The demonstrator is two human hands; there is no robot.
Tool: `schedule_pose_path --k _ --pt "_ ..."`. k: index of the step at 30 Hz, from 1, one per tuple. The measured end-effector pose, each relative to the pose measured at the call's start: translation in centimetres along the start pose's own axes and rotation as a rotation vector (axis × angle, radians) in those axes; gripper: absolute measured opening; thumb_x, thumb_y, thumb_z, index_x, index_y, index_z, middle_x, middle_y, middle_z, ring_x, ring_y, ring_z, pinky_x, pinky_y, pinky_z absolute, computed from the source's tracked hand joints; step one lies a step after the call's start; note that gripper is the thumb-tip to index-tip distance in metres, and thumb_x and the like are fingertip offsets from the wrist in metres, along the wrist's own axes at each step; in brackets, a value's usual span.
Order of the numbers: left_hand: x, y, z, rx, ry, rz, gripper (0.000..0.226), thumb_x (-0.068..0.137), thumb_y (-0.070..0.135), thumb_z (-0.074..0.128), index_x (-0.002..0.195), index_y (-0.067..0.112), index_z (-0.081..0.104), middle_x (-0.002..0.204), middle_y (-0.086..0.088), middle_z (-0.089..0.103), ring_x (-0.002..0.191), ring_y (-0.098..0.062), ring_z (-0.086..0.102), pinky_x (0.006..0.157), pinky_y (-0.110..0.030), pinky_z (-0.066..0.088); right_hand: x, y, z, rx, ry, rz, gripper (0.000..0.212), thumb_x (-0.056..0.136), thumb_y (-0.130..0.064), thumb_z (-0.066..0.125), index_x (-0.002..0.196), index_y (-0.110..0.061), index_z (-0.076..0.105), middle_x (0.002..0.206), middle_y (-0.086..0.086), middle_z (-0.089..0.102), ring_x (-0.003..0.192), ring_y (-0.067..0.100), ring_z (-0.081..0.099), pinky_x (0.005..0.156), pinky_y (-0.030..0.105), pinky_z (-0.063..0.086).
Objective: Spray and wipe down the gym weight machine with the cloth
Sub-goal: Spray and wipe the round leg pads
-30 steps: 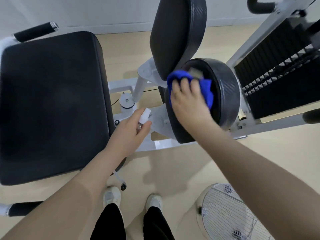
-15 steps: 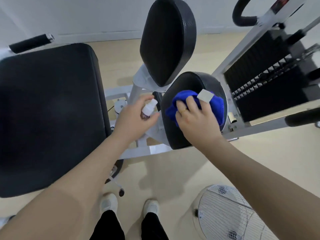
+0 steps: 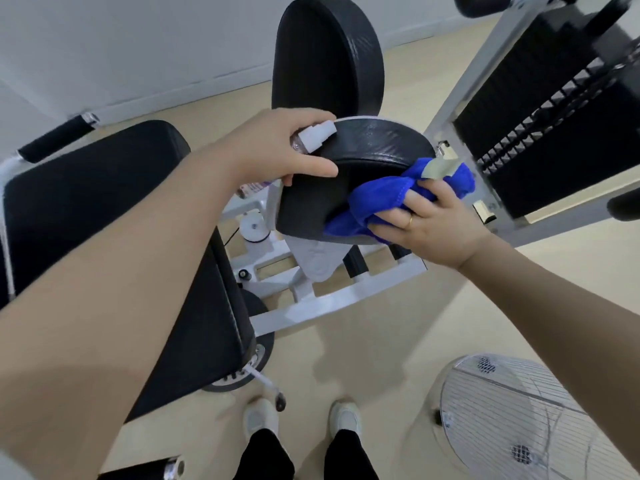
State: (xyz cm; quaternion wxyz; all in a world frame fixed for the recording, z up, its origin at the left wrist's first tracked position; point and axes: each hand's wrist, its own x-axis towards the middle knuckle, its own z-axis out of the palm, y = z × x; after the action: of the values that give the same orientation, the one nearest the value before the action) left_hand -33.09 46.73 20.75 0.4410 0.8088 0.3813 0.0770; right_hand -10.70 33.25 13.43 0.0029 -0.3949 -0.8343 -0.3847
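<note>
Wiping the lower round pad [image 3: 363, 157] of the weight machine [image 3: 339, 303] with the blue cloth [image 3: 381, 199], bunched in the right hand [image 3: 433, 220], fingers curled round it against the pad's near face. Left hand [image 3: 277, 150] clamped round the small spray bottle [image 3: 311, 138], thumb braced on the pad's edge. Judged midway: upper pad [image 3: 329, 57], seat [image 3: 104, 209] and frame look still to be wiped.

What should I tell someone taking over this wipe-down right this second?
Left hand grips the spray bottle, nozzle over the near round pad, thumb on the pad's rim.
Right hand holds the blue cloth against that pad's right side.
Done: can't tell which surfaces are clean.
Left: finish this pad; possibly the upright pad, seat and white frame.
</note>
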Motion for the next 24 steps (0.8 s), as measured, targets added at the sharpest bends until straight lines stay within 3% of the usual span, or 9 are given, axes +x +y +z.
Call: schedule_pose_path --k 2,4,7,10,14,17,20,22,24 --pt "-0.3 -0.3 0.3 -0.035 0.012 0.017 0.049 0.078 0.030 0.071 0.124 0.034 0.054 0.084 0.020 0.056 0.052 0.009 0.053 0.048 -0.009 0.042 0.0 -2.8 -0.2 0.027 -0.016 0.160 0.028 0.088 -0.013 0.046 0.109 -0.029 0.054 0.122 -0.005 0.044 0.105 0.022 0.044 0.083 0.040 0.037" --pt "-0.2 -0.6 0.9 -0.091 0.024 0.014 0.048 0.079 0.031 0.071 0.124 0.036 0.054 0.084 0.018 0.057 0.051 0.006 0.051 0.051 -0.011 0.044 0.6 -6.3 0.5 0.015 -0.123 0.111 0.042 0.092 -0.010 0.033 0.123 -0.030 0.054 0.129 -0.004 0.049 0.110 0.023 0.048 0.084 0.043 0.036" --pt "0.6 -0.7 1.5 -0.057 -0.024 0.025 0.053 0.083 0.035 0.066 0.132 0.036 0.047 0.086 0.018 0.055 0.050 0.005 0.051 0.052 -0.011 0.044 3.2 -8.7 1.4 -0.068 -0.357 -0.208 0.052 0.076 -0.020 0.063 0.126 -0.030 0.058 0.130 -0.008 0.057 0.118 0.022 0.051 0.100 0.043 0.030" --pt "1.4 -0.8 1.6 -0.123 -0.024 0.007 0.063 0.082 0.046 0.058 0.140 0.034 0.035 0.101 0.019 0.057 0.057 -0.008 0.055 0.061 -0.020 0.047 4.0 -5.7 0.5 -0.077 -0.212 -0.087 0.048 0.071 -0.023 0.070 0.118 -0.028 0.064 0.123 -0.009 0.061 0.112 0.023 0.047 0.096 0.040 0.030" --pt "1.4 -1.3 1.0 -0.155 -0.040 -0.001 0.027 0.091 0.033 0.052 0.116 0.040 0.045 0.126 -0.012 0.057 0.059 -0.013 0.054 0.071 -0.034 0.050 1.9 -1.6 -1.7 -0.135 0.129 0.272 0.029 0.086 -0.022 0.059 0.114 -0.029 0.064 0.122 -0.005 0.050 0.100 0.024 0.046 0.084 0.039 0.037" --pt "1.0 -1.5 0.8 -0.211 -0.016 -0.004 0.020 0.085 0.036 0.052 0.104 0.042 0.049 0.122 -0.011 0.059 0.053 -0.009 0.052 0.071 -0.035 0.049 2.6 -5.2 0.2 -0.100 0.066 0.495 0.038 0.085 -0.016 0.052 0.118 -0.033 0.060 0.122 -0.003 0.043 0.102 0.029 0.043 0.091 0.046 0.033" --pt "0.7 -1.8 1.0 -0.251 -0.002 -0.013 0.023 0.081 0.037 0.053 0.102 0.045 0.049 0.122 -0.014 0.058 0.052 -0.010 0.052 0.067 -0.033 0.049 3.7 -10.4 2.5 -0.059 -0.109 0.431 0.051 0.080 -0.011 0.043 0.119 -0.038 0.061 0.128 -0.006 0.034 0.110 0.027 0.037 0.096 0.044 0.033" --pt "0.5 -1.9 1.1 -0.236 0.011 -0.015 0.029 0.085 0.034 0.054 0.113 0.041 0.048 0.121 -0.014 0.060 0.056 -0.012 0.054 0.069 -0.032 0.051 3.7 -10.0 2.6 0.000 -0.066 0.396 0.054 0.084 -0.006 0.034 0.121 -0.034 0.059 0.129 -0.006 0.035 0.111 0.024 0.038 0.096 0.039 0.031" --pt "0.5 -1.7 1.1 -0.229 0.016 -0.021 0.032 0.087 0.032 0.054 0.117 0.040 0.047 0.118 -0.014 0.061 0.058 -0.013 0.054 0.070 -0.034 0.052 3.3 -7.8 1.3 0.010 0.029 0.425 0.043 0.087 -0.009 0.039 0.122 -0.029 0.053 0.125 -0.006 0.040 0.104 0.021 0.043 0.095 0.039 0.031"
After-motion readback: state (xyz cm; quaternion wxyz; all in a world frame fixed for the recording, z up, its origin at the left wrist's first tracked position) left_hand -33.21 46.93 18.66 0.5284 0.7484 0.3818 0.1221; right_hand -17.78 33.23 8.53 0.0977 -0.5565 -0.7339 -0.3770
